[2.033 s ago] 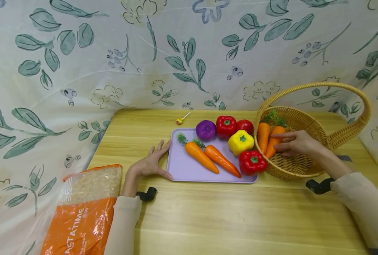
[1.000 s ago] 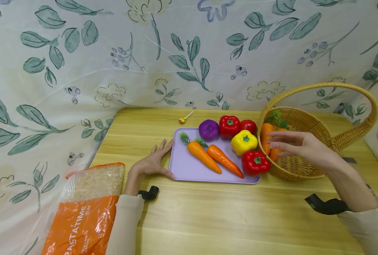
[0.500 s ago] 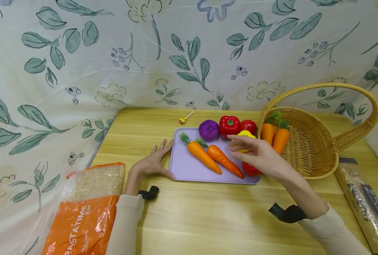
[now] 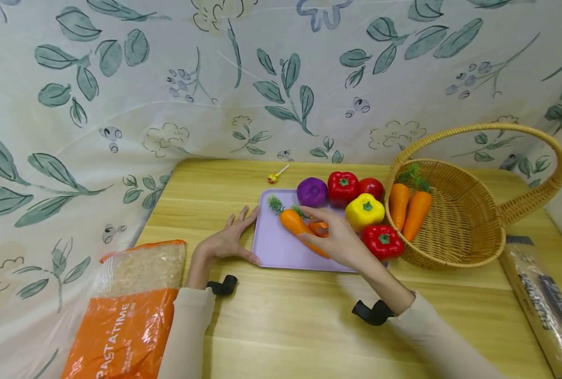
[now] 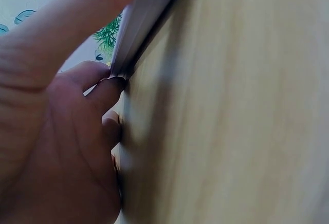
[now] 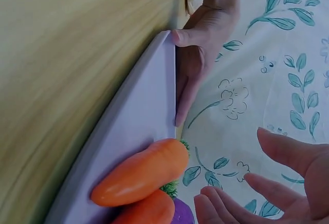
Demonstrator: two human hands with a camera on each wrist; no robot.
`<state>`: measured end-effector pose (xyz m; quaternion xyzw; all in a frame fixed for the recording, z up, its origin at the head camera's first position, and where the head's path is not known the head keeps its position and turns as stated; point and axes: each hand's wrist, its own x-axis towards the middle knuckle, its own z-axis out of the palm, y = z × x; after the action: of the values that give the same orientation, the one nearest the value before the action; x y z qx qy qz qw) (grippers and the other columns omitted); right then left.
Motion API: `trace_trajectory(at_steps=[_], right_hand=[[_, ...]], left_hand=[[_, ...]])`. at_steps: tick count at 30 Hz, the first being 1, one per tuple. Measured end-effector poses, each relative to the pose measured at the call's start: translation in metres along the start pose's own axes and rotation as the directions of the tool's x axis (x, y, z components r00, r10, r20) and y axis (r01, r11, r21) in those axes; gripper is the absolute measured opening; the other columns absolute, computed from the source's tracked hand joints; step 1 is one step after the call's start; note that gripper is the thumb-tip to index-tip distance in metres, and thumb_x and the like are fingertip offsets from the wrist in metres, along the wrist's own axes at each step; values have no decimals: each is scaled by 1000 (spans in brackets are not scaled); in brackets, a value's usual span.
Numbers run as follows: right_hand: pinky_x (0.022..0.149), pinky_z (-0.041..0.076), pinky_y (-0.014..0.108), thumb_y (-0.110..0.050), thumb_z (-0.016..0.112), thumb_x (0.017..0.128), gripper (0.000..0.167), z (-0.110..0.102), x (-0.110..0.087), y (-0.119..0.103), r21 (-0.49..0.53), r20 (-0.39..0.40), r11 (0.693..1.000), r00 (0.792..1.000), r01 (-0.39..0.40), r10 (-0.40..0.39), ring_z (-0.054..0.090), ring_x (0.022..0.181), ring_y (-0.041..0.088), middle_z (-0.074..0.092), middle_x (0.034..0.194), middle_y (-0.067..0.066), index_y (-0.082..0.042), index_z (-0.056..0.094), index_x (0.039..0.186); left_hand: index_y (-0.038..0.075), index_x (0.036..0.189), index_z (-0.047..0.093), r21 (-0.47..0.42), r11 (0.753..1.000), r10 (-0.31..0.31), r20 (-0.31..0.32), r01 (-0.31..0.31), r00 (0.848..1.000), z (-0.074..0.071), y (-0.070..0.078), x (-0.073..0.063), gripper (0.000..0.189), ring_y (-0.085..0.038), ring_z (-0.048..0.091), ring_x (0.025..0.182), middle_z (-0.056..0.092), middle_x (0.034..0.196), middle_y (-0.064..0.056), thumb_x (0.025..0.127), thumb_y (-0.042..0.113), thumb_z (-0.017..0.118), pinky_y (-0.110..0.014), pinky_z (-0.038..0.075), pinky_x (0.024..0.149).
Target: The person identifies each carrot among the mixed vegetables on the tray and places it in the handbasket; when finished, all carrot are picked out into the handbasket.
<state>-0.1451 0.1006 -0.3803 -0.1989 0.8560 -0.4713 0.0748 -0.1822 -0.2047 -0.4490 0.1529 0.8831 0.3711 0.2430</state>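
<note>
My left hand (image 4: 226, 242) rests at the left edge of a lilac tray (image 4: 272, 253), thumb and fingers spread along its side; the left wrist view shows fingertips at the rim. Two toy carrots (image 4: 292, 222) lie on the tray. Above them hovers my right hand (image 4: 335, 237), fingers loosely bent and holding nothing; it hides much of the right carrot (image 4: 317, 227). In the right wrist view, its fingers (image 6: 277, 193) are apart from the orange carrots (image 6: 146, 170). Also on the tray are a purple vegetable (image 4: 312, 192), a yellow pepper (image 4: 366, 211) and red peppers (image 4: 382, 241).
A wicker basket (image 4: 475, 258) with a tall handle stands on the right, two carrots (image 4: 417, 213) inside. A red tomato-like piece (image 4: 372, 187) sits between tray and basket. A lollipop (image 4: 273, 178) lies behind the tray. An orange pasta bag (image 4: 129, 326) and a clear package (image 4: 541, 300) flank the table.
My right hand has let go of a carrot in the basket, come out and moved left across the peppers to above the tray's carrots. The left hand has stayed at the tray.
</note>
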Motion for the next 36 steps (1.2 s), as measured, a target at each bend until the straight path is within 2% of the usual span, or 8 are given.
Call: trace_trajectory(at_steps=[6, 12, 23, 33, 36], right_hand=[[106, 53, 55, -22, 79, 93, 61, 14, 9, -2, -103, -32, 994, 999, -44, 41, 61, 126, 40, 59, 146, 15, -11, 57, 148], [103, 55, 53, -17, 80, 92, 59, 22, 16, -1, -161, -68, 986, 997, -34, 23, 61, 123, 40, 59, 144, 18, -10, 59, 147], [112, 50, 54, -12, 79, 91, 48, 24, 35, 17, -123, -70, 992, 997, -31, 23, 60, 129, 37, 61, 143, 17, -12, 68, 138], [118, 35, 64, -12, 82, 89, 45, 25, 44, 23, -160, -93, 987, 995, 17, -32, 58, 133, 37, 63, 142, 15, -12, 72, 133], [116, 41, 60, -11, 82, 88, 45, 26, 46, 23, -156, -89, 987, 995, 39, -53, 60, 130, 37, 66, 139, 15, -11, 72, 132]], left_hand=[[36, 167, 4, -2, 1000, 2, -6, -2, 1000, 1, 1, 1, 134, -55, -21, 154, -18, 174, -8, 70, 44, 96, -84, 1, 115], [35, 168, 4, 2, 1000, 11, -9, -11, 1000, 1, 1, 1, 134, -55, -21, 154, -18, 174, -9, 70, 43, 96, -84, 1, 116], [33, 168, 5, -8, 1000, 8, -12, -8, 1000, 0, 2, 0, 134, -54, -22, 154, -17, 174, -9, 70, 42, 96, -84, 0, 116], [35, 167, 5, -12, 1000, 9, -11, -9, 1000, 0, 0, 2, 134, -53, -23, 154, -18, 174, -7, 69, 42, 96, -83, 0, 116], [36, 167, 5, -22, 1000, 11, -7, -11, 1000, 1, 0, 2, 134, -52, -24, 154, -18, 174, -7, 70, 41, 96, -83, -2, 117]])
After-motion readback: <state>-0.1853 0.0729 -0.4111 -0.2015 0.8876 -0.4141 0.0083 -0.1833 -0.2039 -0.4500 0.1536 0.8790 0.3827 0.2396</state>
